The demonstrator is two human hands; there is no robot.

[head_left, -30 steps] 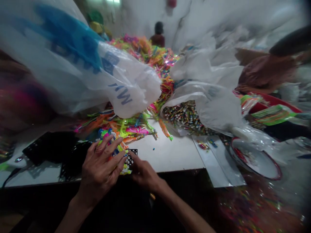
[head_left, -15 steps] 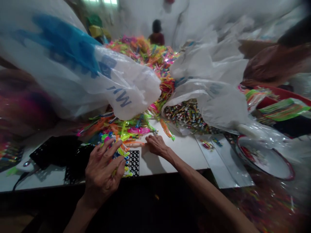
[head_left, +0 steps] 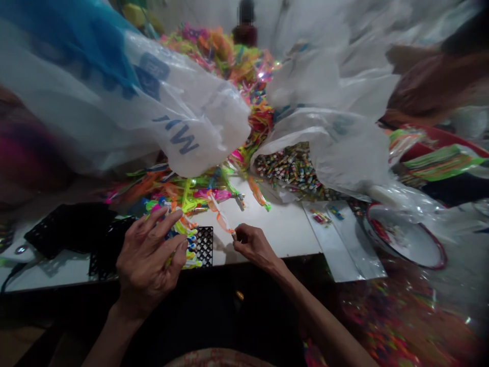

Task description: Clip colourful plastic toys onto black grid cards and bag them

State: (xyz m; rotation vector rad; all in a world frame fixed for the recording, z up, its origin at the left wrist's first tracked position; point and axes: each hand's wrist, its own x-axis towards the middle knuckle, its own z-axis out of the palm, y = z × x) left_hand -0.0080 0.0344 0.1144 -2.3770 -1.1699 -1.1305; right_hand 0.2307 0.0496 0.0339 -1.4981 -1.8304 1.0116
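My right hand (head_left: 254,247) pinches the near end of a thin orange and white plastic piece (head_left: 221,218), slanting up and left above the white tabletop (head_left: 284,232). To its left, my left hand (head_left: 147,255) has its fingers spread over a row of small colourful plastic pieces (head_left: 192,239). These pieces lie on a black perforated tray (head_left: 205,247), partly covered by that hand. Whether the left fingertips press on them I cannot tell. Just beyond is a loose heap of neon plastic pieces (head_left: 189,193). A separate orange piece with a green tip (head_left: 260,193) lies on the table.
Large white plastic bags (head_left: 198,112) flank the bright pile (head_left: 229,56). An opened bag holds many small tubular pieces (head_left: 288,165). Rightward are a clear plastic sheet (head_left: 344,250) and a red-rimmed basin (head_left: 431,260). Black trays (head_left: 69,229) lie left. Other people sit around.
My right hand has drawn nearer to me, lifting and turning the orange piece, which lay flatter before. My left hand stays over the tray. The view has tilted downward.
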